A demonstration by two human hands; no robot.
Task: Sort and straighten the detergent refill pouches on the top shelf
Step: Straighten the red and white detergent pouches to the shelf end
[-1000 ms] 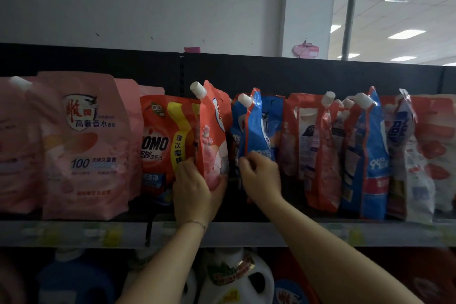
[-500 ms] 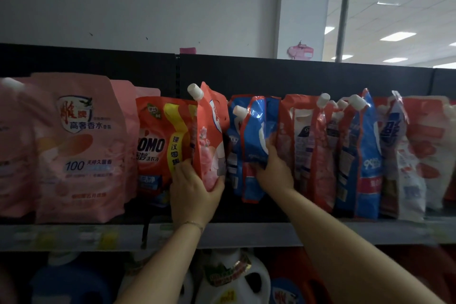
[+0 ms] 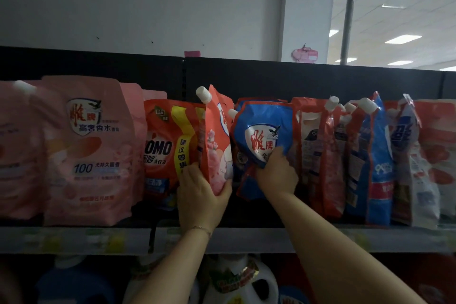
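— Gripping anything?
— Left hand (image 3: 199, 196) clasps the salmon spouted pouch (image 3: 216, 153), edge-on; right hand (image 3: 276, 175) pinches the blue pouch (image 3: 264, 128), tilted face-out, just right of it.
— Where?
— Top shelf (image 3: 246, 239), between the OMO pouch (image 3: 162, 150) and the red pouches (image 3: 330, 155) on the right.
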